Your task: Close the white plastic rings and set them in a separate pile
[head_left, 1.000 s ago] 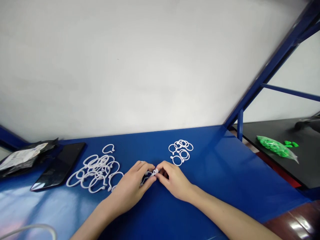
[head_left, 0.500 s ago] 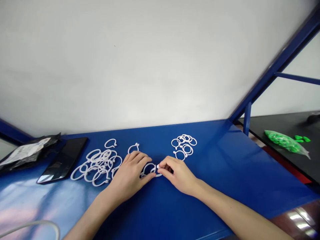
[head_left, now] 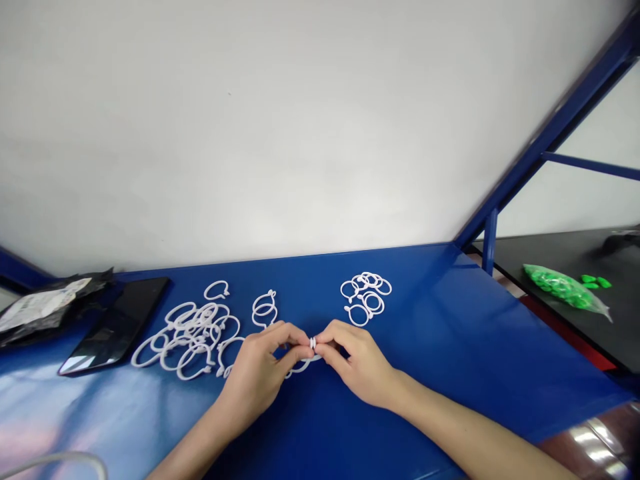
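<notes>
My left hand (head_left: pixel 267 363) and my right hand (head_left: pixel 357 363) meet near the middle of the blue table. Both are closed in a pinch, thumb against fingers, on the two knobbed ends (head_left: pixel 313 343) of a white plastic ring. The ends sit side by side between my fingertips; part of the ring's curve shows below them and the rest is hidden by my left hand. Just beyond my left hand lie two overlapping white rings (head_left: pixel 264 313). A tangled pile of white rings (head_left: pixel 203 313) spreads to its left. Several more rings (head_left: pixel 367 295) lie beyond my right hand.
On the left are a black tablet-like slab (head_left: pixel 117 327), a black plastic package (head_left: pixel 50 307) and a pale cable (head_left: pixel 65 456). A blue frame post (head_left: pixel 489 240) rises at the table's right corner. A bag of green pieces (head_left: pixel 565 288) lies on a black table beyond.
My left fingers have closed from a looser spread into a pinch. The ring's knobbed ends now stand together between both hands. The view has shifted slightly.
</notes>
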Demonstrator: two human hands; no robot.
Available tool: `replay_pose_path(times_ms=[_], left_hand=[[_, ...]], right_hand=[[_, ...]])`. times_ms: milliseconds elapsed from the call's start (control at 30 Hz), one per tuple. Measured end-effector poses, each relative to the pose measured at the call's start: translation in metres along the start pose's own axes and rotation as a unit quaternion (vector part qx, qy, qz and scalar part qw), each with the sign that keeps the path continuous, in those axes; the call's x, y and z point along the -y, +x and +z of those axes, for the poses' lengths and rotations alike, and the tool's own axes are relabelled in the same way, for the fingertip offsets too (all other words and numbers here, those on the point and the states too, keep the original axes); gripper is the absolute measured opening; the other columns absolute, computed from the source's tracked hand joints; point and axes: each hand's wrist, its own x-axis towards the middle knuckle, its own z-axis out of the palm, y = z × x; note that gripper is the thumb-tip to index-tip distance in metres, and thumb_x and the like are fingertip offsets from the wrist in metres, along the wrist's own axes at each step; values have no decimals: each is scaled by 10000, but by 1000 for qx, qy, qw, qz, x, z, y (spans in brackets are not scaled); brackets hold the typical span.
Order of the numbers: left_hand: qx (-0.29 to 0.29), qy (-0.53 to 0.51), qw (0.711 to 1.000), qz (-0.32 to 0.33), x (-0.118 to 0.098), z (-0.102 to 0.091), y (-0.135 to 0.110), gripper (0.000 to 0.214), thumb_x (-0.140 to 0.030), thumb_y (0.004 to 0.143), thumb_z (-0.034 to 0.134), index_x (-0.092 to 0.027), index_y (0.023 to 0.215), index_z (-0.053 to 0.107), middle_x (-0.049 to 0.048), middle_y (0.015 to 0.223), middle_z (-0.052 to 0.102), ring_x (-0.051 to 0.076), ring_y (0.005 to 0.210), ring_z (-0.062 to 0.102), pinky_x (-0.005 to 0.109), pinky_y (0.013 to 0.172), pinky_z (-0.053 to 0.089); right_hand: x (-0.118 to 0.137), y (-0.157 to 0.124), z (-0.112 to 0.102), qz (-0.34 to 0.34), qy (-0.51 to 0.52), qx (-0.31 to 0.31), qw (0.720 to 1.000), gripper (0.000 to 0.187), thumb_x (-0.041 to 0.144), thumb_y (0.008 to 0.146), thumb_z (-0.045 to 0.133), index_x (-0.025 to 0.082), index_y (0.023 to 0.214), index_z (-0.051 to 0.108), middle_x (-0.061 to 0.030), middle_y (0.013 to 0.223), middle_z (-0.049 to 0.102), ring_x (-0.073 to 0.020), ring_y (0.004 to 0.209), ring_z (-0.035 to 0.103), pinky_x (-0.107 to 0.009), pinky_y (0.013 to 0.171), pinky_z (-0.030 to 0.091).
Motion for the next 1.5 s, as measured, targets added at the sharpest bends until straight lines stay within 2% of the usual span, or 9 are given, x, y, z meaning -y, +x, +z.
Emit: replay_pose_path(times_ms=[167, 400, 600, 767, 933, 1033, 1133, 1333, 1500], left_hand=[[-22, -32, 999, -29, -3, 4, -2, 47, -276, 822, 704, -266, 805, 746, -49, 741, 770, 140, 658, 705, 228, 651, 535], [-80, 16, 988, 128, -2, 8, -7, 191, -159, 867, 643, -257, 726, 728, -54, 698, 721, 98, 604, 688, 174, 594, 512], [-45, 71, 975, 207, 8, 10, -7, 247, -124, 924, 586, -250, 742, 694, -51, 718, 704, 96, 663, 687, 178, 671, 524], [9, 71, 991, 116, 16, 6, -1, 86, -209, 914, 647, -269, 906, 708, -33, 850, 716, 135, 759, 689, 226, 721, 526], [113, 87, 989, 34, 20, 6, 7, 269, -275, 805, 801, -278, 1052, 694, -19, 938, 692, 185, 876, 643, 281, 798, 508], [135, 97, 986, 30, 21, 7, 10, 61, -261, 864, 727, -237, 848, 674, -21, 835, 653, 174, 803, 596, 271, 745, 470], [140, 94, 985, 33, 22, 6, 11, 142, -290, 925, 638, -227, 799, 652, -21, 776, 645, 169, 761, 574, 268, 704, 442], [115, 63, 991, 33, 20, 7, 7, 262, -227, 921, 584, -264, 1172, 649, 7, 1005, 706, 154, 754, 569, 274, 720, 466], [135, 26, 990, 45, 12, 13, 8, 133, -273, 949, 566, -220, 904, 680, 9, 885, 694, 167, 794, 596, 273, 735, 477]], right_hand=[[2, -3, 1, -26, 5, -22, 999, 134, 235, 1031, 580, 219, 996, 708, -17, 908, 682, -132, 804, 650, -258, 747, 513], [6, -8, 2, -54, -35, -2, 998, 198, 221, 1058, 510, 202, 1019, 703, -38, 929, 680, -137, 799, 657, -246, 733, 530], [6, -7, -3, -85, -124, 52, 987, 266, 208, 1065, 457, 182, 969, 704, -49, 914, 685, -146, 747, 657, -246, 680, 530], [-5, -1, -3, -78, -92, 20, 992, 195, 211, 1045, 532, 178, 987, 715, -48, 943, 714, -159, 826, 673, -259, 756, 534], [-10, 4, -2, -21, -30, -7, 999, 137, 200, 1018, 600, 224, 1010, 735, -18, 956, 721, -144, 856, 679, -250, 793, 519], [-8, 7, -4, 3, 2, -17, 1000, 138, 178, 1007, 615, 225, 977, 741, -6, 915, 717, -138, 833, 675, -245, 784, 509], [-6, 9, -6, 18, 27, -18, 999, 167, 149, 1001, 605, 226, 945, 742, 8, 867, 699, -127, 778, 657, -243, 762, 499], [-4, 11, -9, 62, 88, -28, 994, 153, 145, 971, 616, 217, 905, 733, 28, 785, 646, -113, 671, 628, -238, 683, 498], [-2, 11, -9, 62, 131, -16, 989, 164, 137, 954, 600, 212, 893, 733, 20, 789, 659, -123, 692, 655, -246, 694, 522]])
